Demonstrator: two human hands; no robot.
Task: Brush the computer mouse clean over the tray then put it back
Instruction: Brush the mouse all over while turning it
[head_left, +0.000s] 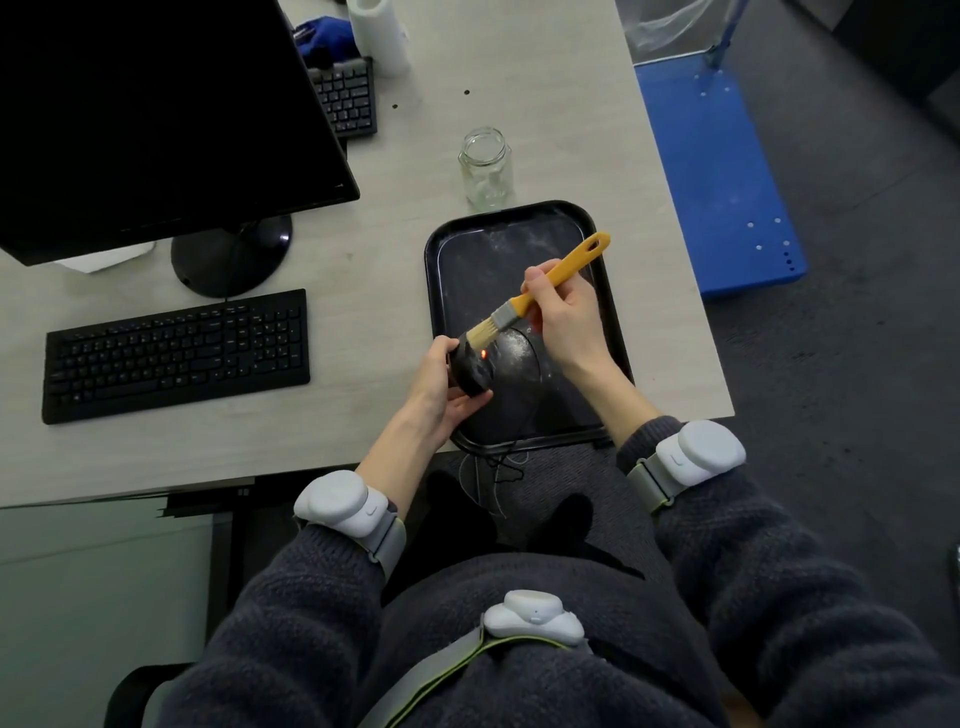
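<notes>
Over the black tray (597, 218), the left hand (441, 384) gripped the upturned mouse (470, 369); the right hand (558, 306) clasped a yellow-handled brush (540, 291), bristles touching the mouse.

Single head-worn wide-angle view, looking steeply down and forward from above the seated lap. Close over both hands, left hand (441, 384) and right hand (561, 306), at the near edge of the desk (363, 457). Monitor (156, 119) upper left, floor (857, 364) at right, edges bowed by the lens.
</notes>
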